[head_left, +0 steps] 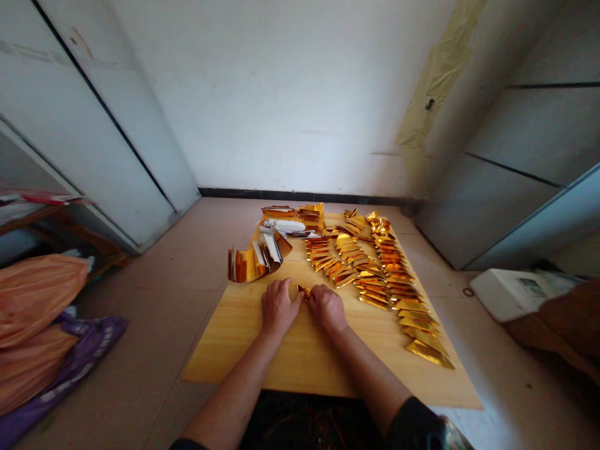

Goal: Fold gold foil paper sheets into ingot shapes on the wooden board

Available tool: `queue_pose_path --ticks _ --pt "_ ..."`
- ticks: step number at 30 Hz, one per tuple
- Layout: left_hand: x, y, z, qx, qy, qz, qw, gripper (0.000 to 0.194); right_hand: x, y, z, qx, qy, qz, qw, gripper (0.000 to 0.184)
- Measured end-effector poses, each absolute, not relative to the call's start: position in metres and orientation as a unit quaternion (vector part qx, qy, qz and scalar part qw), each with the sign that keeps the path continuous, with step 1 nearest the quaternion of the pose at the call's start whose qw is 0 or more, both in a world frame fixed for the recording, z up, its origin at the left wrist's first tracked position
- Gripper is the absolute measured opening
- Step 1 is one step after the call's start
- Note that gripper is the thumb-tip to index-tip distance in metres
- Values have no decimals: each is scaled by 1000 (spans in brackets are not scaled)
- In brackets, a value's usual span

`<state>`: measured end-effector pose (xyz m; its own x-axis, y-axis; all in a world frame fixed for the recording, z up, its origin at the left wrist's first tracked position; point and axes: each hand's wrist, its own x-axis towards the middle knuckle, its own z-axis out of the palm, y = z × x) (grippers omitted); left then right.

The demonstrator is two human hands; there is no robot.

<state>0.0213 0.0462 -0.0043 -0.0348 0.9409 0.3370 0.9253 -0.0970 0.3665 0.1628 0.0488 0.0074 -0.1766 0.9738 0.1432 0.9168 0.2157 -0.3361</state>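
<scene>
Near the middle of the wooden board (225,350), both hands meet at a small piece of gold foil paper (304,292). My left hand (279,306) pinches its left side with thumb and fingers. From the right, my right hand (328,306) closes on the same piece, hiding most of it. Just beyond my left hand stands a curved stack of gold foil sheets (253,264) with white backs. Rows of folded gold paper pieces (370,275) overlap to the right of my hands, running down the board's right side.
More foil sheets (309,215) and a white bundle (284,226) lie at the board's far edge. Orange and purple bags (42,325) are on the left. A white box (509,294) sits on the right; a white wall (281,94) stands behind.
</scene>
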Motion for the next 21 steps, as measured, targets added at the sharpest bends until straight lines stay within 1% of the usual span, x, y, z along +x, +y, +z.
queue_pose_path --ticks 2,5,7,10,11,13,15,16,18,21 --pt "23 44 -2 690 669 271 48 28 163 50 7 -627 -733 130 230 14" --pt "29 43 3 691 639 309 135 14 161 51 5 -624 -679 210 324 13" --pt "35 43 5 675 627 348 175 11 159 51 4 -626 -640 266 359 12" --pt "42 44 6 670 616 376 175 14 157 51 3 -635 -607 297 375 10" --pt "44 44 6 681 608 375 162 15 157 51 4 -642 -603 293 374 14" --pt "45 44 6 714 589 361 117 16 158 50 5 -660 -601 265 365 31" --pt "46 42 6 750 570 331 57 15 160 48 8 -669 -621 210 349 47" --pt "46 41 6 764 563 313 27 15 162 46 9 -665 -644 172 338 51" --pt "47 39 7 786 552 279 -19 19 166 43 12 -638 -700 91 308 51" --pt "49 37 7 803 541 243 -46 23 174 37 15 -606 -751 3 261 44"
